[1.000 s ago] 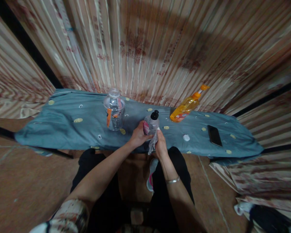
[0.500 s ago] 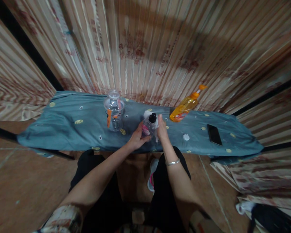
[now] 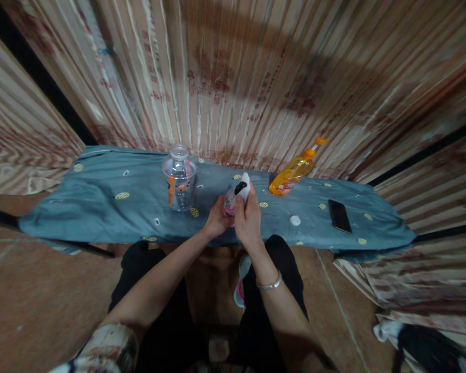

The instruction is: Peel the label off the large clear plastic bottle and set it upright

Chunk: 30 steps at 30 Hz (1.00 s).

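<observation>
My left hand [image 3: 216, 220] is wrapped round a small clear bottle [image 3: 230, 201] with a pink label and a black cap, held just above the blue cloth [image 3: 101, 202]. My right hand [image 3: 248, 220] is closed over the bottle's near side and top, pressing a white tissue [image 3: 245, 182] against it. The tissue sticks up past my fingers beside the cap. Most of the bottle is hidden by both hands.
A clear plastic jar [image 3: 179, 177] with an orange label stands left of my hands. An orange pump bottle [image 3: 294, 173] leans at the back right. A small white cap [image 3: 294, 220] and a black phone [image 3: 339, 215] lie on the cloth to the right. Striped curtains hang behind.
My right hand went from below the bottle with the tissue, up along its right side, and now covers its front and top. The left hand has kept its hold.
</observation>
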Each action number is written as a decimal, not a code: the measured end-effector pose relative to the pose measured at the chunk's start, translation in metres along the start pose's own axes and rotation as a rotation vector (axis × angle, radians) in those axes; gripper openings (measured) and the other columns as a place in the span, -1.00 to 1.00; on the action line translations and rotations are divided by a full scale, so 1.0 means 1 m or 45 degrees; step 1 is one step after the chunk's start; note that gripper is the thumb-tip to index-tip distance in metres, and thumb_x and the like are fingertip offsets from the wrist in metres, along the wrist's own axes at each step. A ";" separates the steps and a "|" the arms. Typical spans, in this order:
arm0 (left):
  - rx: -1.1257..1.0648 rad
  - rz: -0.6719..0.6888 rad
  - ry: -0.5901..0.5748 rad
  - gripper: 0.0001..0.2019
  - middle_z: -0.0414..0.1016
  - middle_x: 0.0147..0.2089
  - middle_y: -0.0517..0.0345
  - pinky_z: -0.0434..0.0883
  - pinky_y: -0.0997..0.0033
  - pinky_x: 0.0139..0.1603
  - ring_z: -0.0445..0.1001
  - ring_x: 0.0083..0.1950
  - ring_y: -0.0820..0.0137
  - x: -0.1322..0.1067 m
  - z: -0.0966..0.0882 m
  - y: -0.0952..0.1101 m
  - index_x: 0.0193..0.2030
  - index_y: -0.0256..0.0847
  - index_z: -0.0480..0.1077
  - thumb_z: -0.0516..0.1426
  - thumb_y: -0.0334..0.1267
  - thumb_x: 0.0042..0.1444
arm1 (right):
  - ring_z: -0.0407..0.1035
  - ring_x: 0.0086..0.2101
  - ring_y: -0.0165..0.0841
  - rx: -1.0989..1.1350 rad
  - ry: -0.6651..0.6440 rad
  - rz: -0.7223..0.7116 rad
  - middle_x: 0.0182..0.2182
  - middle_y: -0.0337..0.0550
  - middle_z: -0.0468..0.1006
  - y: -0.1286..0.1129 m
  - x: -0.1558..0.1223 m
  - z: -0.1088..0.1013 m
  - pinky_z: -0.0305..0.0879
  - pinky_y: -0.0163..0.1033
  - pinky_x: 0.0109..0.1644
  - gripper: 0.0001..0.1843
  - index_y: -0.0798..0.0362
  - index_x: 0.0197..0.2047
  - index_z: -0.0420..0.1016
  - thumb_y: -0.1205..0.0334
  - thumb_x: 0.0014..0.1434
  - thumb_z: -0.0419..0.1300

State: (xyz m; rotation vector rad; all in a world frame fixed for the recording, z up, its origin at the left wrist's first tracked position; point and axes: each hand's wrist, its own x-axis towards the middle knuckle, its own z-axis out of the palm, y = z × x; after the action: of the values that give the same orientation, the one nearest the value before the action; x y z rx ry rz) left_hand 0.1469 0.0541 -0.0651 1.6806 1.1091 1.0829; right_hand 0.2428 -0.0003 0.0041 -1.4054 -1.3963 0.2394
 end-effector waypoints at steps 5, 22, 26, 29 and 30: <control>0.010 0.001 -0.088 -0.61 0.52 0.01 -0.02 0.51 0.08 0.03 0.54 -0.04 0.23 -0.002 0.001 -0.002 0.15 -0.26 0.37 0.24 -0.20 0.23 | -0.02 0.41 -0.08 -0.216 0.090 -0.058 0.39 0.32 0.11 0.025 -0.023 0.023 -0.03 0.21 0.44 -0.29 0.24 0.47 -0.09 0.01 0.40 -0.14; 0.063 0.009 -0.168 -0.46 0.58 -0.08 0.08 0.46 0.09 0.09 0.58 -0.02 0.11 -0.001 -0.002 0.001 0.02 -0.17 0.35 0.36 -0.32 -0.15 | 0.56 -0.26 -0.20 0.724 -0.462 0.486 -0.48 -0.13 0.60 0.019 0.082 -0.015 0.47 -0.17 -0.19 -0.23 0.07 -0.32 0.61 -0.49 0.18 -0.03; 0.103 0.012 -0.162 -0.47 0.58 -0.07 0.09 0.47 0.10 0.09 0.58 -0.01 0.11 0.000 -0.004 0.003 0.00 -0.16 0.37 0.37 -0.33 -0.17 | 0.57 -0.26 -0.19 0.842 -0.415 0.680 -0.51 -0.14 0.61 0.045 0.080 -0.002 0.50 -0.17 -0.20 -0.27 0.07 -0.37 0.58 -0.51 0.09 0.09; 0.138 0.002 -0.150 -0.51 0.59 -0.08 0.08 0.48 0.10 0.08 0.59 -0.02 0.10 0.001 -0.004 0.004 -0.05 -0.17 0.39 0.38 -0.34 -0.17 | 0.58 -0.22 -0.18 0.911 -0.366 0.832 -0.43 -0.11 0.65 0.067 0.053 0.008 0.52 -0.15 -0.18 -0.30 0.05 -0.34 0.57 -0.48 0.09 0.11; 0.149 -0.003 -0.146 -0.54 0.59 -0.09 0.09 0.48 0.11 0.08 0.59 -0.03 0.10 0.001 -0.004 0.004 -0.08 -0.17 0.40 0.39 -0.33 -0.17 | 0.59 -0.23 -0.19 0.926 -0.323 0.875 -0.40 -0.11 0.66 0.074 0.042 0.011 0.52 -0.15 -0.17 -0.32 0.04 -0.31 0.56 -0.47 0.11 0.09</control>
State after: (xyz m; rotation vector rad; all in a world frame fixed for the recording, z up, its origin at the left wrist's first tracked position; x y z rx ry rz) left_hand 0.1442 0.0547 -0.0600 1.8088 1.1180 0.9231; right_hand 0.2896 0.0599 -0.0350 -1.1888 -0.8149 1.2711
